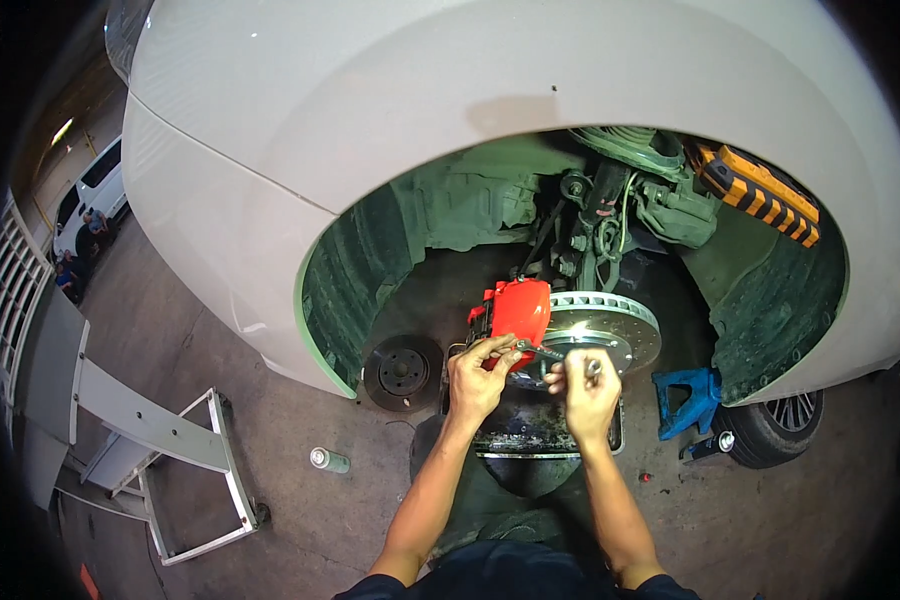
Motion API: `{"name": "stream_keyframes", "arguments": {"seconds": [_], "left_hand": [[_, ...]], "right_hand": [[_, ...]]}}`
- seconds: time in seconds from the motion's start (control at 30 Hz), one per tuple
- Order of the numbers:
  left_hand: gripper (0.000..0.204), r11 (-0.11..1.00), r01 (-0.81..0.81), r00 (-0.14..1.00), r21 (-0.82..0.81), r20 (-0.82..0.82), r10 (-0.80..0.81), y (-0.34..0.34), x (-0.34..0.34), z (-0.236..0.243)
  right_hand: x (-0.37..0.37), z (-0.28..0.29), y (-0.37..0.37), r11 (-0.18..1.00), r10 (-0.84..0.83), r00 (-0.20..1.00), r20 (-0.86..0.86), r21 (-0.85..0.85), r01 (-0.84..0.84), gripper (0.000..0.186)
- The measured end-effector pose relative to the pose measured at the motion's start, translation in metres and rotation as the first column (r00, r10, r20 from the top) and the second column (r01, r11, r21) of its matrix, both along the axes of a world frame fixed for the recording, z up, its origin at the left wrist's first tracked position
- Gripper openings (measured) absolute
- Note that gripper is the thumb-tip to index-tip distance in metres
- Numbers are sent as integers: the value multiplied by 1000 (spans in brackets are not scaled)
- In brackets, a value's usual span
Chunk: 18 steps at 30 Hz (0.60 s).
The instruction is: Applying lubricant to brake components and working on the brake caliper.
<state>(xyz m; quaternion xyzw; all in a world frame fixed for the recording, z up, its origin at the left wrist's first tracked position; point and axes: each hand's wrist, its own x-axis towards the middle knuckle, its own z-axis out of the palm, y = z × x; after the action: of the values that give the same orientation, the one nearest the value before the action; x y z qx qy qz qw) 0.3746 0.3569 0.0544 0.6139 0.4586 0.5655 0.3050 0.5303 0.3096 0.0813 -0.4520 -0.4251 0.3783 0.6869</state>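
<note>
A red brake caliper sits over the left edge of a drilled brake disc inside the wheel arch of a pale car. Just in front of the caliper, a slim metal wrench spans the gap between both hands. The fingers of my left hand pinch its left end, by a small ring-like tip. My right hand is curled around the other end, where a round metal piece shows near the thumb. The wrench's exact type is too small to make out. Below the hands lies a dark, worn tray-like surface.
A dark brake disc lies on the floor at left, near a spray can. To the right are a blue jack stand and a wheel. An orange-and-black bar sits in the arch. A white wheeled frame stands left.
</note>
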Motion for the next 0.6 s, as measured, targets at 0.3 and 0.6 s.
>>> {"name": "stream_keyframes", "arguments": {"seconds": [0.3, 0.6], "left_hand": [[42, 960, 144, 988, 240, 27, -155, 1, -4, 11], [21, 962, 210, 698, 175, 662, -273, -7, -2, -18]], "right_hand": [[-50, 6, 2, 868, -294, 340, 893, 399, -295, 35], [-65, 25, 3, 889, -269, 373, 888, 378, -260, 40]]}}
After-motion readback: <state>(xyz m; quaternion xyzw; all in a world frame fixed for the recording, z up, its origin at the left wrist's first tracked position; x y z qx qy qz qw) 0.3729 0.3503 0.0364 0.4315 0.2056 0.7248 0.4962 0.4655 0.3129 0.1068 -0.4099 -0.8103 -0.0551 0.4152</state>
